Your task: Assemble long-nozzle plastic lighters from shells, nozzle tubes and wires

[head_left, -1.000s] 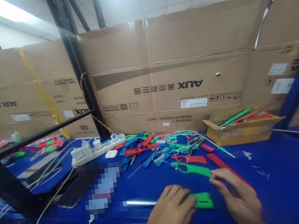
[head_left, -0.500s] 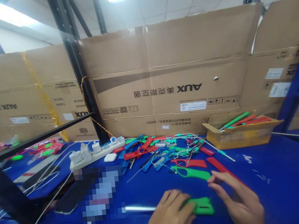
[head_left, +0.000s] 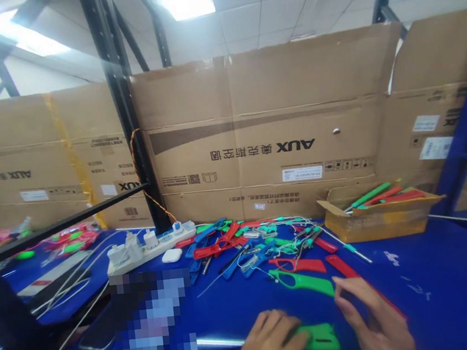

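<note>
My left hand point(head_left: 271, 341) is closed round a green plastic casing point(head_left: 323, 338) low in the view, and a metal rod point(head_left: 220, 342) sticks out to its left. Just right of it, my right hand point(head_left: 371, 313) has thumb and forefinger tips close together beside the end of another green casing point(head_left: 305, 281); whether something small is between them cannot be made out. A red casing piece point(head_left: 341, 266) lies behind that hand. Farther back is a pile of red, blue and green casings point(head_left: 224, 243) with thin wires and metal rods.
An open cardboard box point(head_left: 380, 223) holding coloured pieces stands at the back right. On the left are a power strip point(head_left: 151, 245) with chargers, a white case point(head_left: 172, 255), a phone point(head_left: 101, 328) and cables. Cardboard panels point(head_left: 235, 152) rise behind; a black post point(head_left: 122, 109) stands left.
The whole view has tilted up slightly, so the table things sit lower. Both hands keep nearly the same pose, with the green casing still in my left hand.
</note>
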A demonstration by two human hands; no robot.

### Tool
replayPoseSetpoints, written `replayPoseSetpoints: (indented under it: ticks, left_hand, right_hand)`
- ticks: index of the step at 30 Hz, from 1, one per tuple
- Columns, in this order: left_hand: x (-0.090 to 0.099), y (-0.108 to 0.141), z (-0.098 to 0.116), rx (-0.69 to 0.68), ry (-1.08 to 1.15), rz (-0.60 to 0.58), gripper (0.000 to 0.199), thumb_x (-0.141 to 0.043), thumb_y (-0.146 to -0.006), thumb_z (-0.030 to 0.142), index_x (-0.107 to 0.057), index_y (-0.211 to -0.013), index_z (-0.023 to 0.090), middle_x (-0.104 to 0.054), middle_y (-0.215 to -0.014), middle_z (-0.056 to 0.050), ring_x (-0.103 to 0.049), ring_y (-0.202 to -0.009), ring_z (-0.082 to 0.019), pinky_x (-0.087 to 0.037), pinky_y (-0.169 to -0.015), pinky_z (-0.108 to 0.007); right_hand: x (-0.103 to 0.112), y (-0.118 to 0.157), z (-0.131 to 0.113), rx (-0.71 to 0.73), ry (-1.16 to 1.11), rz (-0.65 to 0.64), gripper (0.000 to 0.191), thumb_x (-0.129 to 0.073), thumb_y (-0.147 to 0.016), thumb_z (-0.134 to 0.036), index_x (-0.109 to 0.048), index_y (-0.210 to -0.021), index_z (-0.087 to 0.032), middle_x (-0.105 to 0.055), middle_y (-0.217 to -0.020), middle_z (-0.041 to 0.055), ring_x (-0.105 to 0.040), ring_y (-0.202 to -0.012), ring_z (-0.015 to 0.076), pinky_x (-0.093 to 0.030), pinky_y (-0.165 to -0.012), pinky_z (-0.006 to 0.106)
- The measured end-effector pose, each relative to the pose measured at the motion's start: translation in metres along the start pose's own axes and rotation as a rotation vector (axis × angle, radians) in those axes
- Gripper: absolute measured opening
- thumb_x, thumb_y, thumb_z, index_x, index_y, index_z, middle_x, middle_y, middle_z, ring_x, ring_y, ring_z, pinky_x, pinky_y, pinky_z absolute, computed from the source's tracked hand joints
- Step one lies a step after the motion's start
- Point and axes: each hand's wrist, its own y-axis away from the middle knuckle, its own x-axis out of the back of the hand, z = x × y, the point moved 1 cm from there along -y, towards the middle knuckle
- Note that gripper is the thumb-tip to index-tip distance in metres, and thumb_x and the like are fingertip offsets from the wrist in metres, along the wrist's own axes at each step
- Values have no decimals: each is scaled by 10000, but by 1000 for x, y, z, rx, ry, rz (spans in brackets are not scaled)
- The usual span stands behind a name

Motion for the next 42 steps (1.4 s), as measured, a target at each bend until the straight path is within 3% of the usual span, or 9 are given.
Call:
replayPoseSetpoints:
  ticks: [5, 11, 17, 20, 23, 30, 35, 39, 42]
  left_hand:
    - [-6, 1, -3, -20, -55, 21, 214, -565, -1036, 392, -644, -1136, 220, -711, -1040, 4, -641, -907, -165, -498, -766, -281]
    - [-11, 3, -4, -15, -51, 80, 235, -516, -1054, 416, -656, -1101, 233, -708, -1021, 15, -636, -892, -158, -488, -759, -272]
    - [-12, 3, -4, -13, -31, 83, 265, -445, -1082, 384, -660, -1102, 229, -709, -1011, 15, -631, -877, -158, -491, -745, -281]
    - [-11, 2, -4, -15, -31, 82, 241, -485, -1069, 395, -656, -1098, 227, -714, -1008, 16, -637, -883, -159, -492, -751, -281]
    - [-8, 2, -4, -23, -24, 63, 235, -497, -1065, 390, -652, -1111, 221, -717, -1022, 9, -642, -895, -165, -499, -763, -287]
    - [1, 0, -1, -5, -9, 5, 222, -520, -1054, 356, -635, -1184, 219, -706, -1069, -23, -648, -958, -184, -524, -821, -303]
    - [12, -5, 4, 31, 35, -46, 217, -530, -1045, 313, -623, -1215, 216, -701, -1104, -34, -643, -1008, -200, -534, -871, -326]
    - [22, -8, 8, 68, 92, -131, 235, -538, -1036, 271, -602, -1254, 209, -689, -1150, -46, -632, -1051, -211, -538, -896, -353]
    - [27, -10, 10, 85, 124, -175, 257, -555, -1026, 258, -589, -1276, 211, -682, -1184, -47, -623, -1069, -222, -532, -914, -370]
  right_hand:
    - [-1, 3, 0, -36, -5, -81, 297, -452, -1047, -274, -657, -1260, -246, -771, -960, 38, -771, -811, 153, -626, -715, 189]
    - [-1, 2, 5, 24, 18, -25, 232, -624, -966, -316, -691, -1179, -253, -764, -917, 28, -763, -740, 166, -629, -674, 198]
    - [0, 3, 4, 6, 8, -77, 277, -467, -1038, -303, -684, -1202, -254, -778, -921, 34, -774, -772, 165, -625, -671, 190]
    - [1, 2, 1, -2, -8, -59, 237, -541, -1006, -282, -682, -1195, -255, -766, -904, 20, -761, -725, 152, -621, -674, 186]
    - [1, 0, -1, 28, -42, -16, 193, -623, -968, -286, -700, -1143, -258, -737, -868, 18, -741, -705, 148, -613, -663, 193]
    - [-1, -2, -6, -17, -52, -46, 308, -492, -1025, -225, -639, -1294, -252, -753, -926, 33, -757, -799, 164, -622, -725, 227]
    - [0, -1, -8, 29, -90, -7, 223, -612, -969, -229, -688, -1177, -255, -723, -874, 33, -726, -746, 167, -612, -674, 251]
    - [0, 4, -6, -42, -70, -84, 369, -442, -1035, -215, -603, -1367, -235, -730, -975, 64, -734, -851, 180, -616, -735, 274]
    - [-2, 4, -5, -49, -86, -73, 382, -530, -1003, -197, -588, -1378, -243, -724, -934, 37, -723, -785, 162, -614, -753, 273]
